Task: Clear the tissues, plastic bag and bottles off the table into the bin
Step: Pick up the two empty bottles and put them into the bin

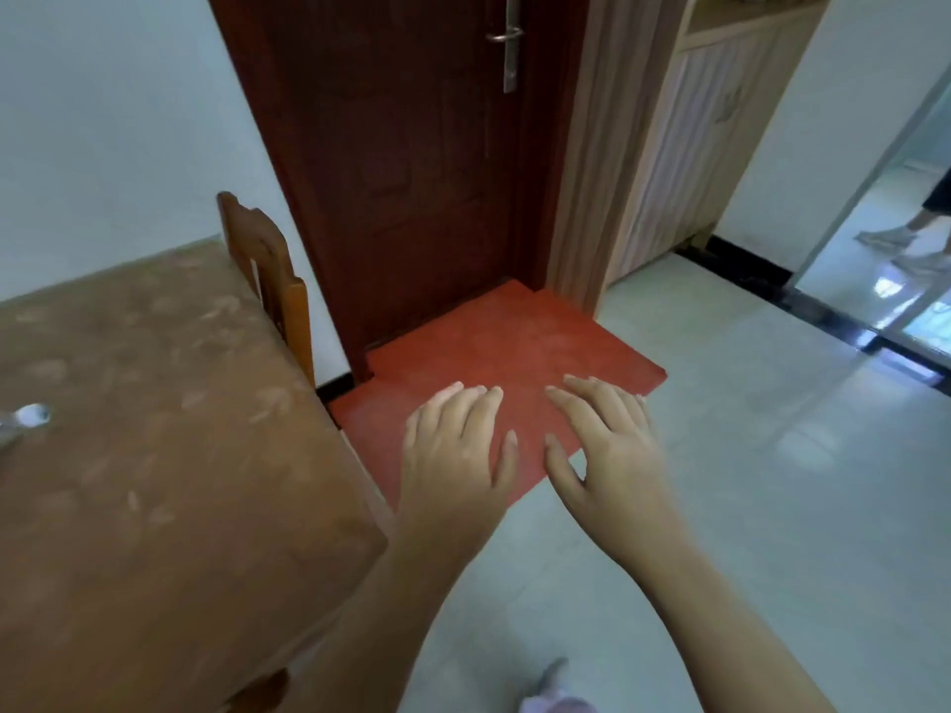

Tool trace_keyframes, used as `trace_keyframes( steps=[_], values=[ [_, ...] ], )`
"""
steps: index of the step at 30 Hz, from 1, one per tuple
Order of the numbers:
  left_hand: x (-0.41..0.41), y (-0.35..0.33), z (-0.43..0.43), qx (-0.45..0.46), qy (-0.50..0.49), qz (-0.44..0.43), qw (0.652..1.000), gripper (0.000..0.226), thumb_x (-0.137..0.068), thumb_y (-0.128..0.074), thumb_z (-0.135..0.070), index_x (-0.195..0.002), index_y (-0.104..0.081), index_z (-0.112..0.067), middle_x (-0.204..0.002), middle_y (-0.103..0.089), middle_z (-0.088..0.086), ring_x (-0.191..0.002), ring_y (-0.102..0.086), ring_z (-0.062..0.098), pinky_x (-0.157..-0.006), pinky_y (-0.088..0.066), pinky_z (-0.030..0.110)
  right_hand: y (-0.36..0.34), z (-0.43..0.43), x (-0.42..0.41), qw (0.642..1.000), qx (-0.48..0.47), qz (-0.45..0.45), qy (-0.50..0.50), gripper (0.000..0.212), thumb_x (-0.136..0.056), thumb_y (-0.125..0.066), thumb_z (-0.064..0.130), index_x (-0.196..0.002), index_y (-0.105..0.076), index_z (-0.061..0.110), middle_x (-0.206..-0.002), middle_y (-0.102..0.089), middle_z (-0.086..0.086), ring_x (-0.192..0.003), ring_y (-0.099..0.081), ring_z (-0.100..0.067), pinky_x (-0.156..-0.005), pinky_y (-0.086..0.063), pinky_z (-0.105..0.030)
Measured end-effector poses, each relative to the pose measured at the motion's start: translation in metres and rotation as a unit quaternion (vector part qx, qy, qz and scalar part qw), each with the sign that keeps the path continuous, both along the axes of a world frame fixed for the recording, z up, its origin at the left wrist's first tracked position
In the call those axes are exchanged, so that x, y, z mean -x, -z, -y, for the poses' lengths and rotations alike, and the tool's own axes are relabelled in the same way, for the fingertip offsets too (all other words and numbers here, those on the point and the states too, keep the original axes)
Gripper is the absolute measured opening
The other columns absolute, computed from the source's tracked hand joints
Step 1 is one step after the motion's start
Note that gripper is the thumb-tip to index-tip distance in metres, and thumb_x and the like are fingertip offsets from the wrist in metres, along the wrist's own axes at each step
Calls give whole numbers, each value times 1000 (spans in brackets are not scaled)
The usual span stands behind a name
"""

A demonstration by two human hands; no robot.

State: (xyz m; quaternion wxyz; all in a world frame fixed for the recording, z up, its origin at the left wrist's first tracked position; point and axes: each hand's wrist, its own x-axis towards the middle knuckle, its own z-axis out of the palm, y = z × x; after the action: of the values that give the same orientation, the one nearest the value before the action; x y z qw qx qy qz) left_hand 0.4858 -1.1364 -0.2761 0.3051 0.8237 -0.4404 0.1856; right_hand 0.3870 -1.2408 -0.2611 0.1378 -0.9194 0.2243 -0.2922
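Observation:
My left hand and my right hand are held out side by side, palms down, over a red floor mat. Both are empty with fingers spread. The table, under a brown patterned cloth, fills the left of the view, to the left of both hands. At its far left edge lies a small clear, shiny object, partly cut off; I cannot tell what it is. No bin, tissues or plastic bag are in view.
A wooden chair stands at the table's far end against the wall. A dark red door is straight ahead. Light floor tiles spread to the right. A person's legs show in the doorway at far right.

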Motion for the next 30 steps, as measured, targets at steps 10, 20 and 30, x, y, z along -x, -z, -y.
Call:
trace_keyframes(
  steps=[10, 20, 30],
  values=[
    [-75, -10, 75, -4, -140, -16, 990, 41, -86, -43, -29, -111, -62, -2, -108, -67, 14, -106, -59, 32, -94, -32, 33, -8, 108, -108, 990, -5, -34, -137, 40, -80, -43, 30, -113, -59, 13, -117, -61, -7, -114, -51, -28, -98, -33, -53],
    [-212, -6, 107, 25, -256, -57, 965, 41, -87, -44, -30, -113, -60, -3, -111, -65, 15, -109, -56, 32, -91, -47, 50, -15, 146, -272, 961, 24, -57, -268, 42, -81, -42, 31, -113, -59, 11, -117, -61, -8, -115, -51, -28, -97, -32, -50],
    [-321, -7, 98, 42, -365, -56, 928, 38, -87, -43, -29, -112, -60, -6, -112, -64, 9, -112, -54, 27, -95, -36, 37, -15, 136, -420, 922, 8, -44, -385, 37, -79, -54, 23, -114, -58, 12, -119, -60, -10, -117, -49, -26, -97, -33, -53]
  ],
)
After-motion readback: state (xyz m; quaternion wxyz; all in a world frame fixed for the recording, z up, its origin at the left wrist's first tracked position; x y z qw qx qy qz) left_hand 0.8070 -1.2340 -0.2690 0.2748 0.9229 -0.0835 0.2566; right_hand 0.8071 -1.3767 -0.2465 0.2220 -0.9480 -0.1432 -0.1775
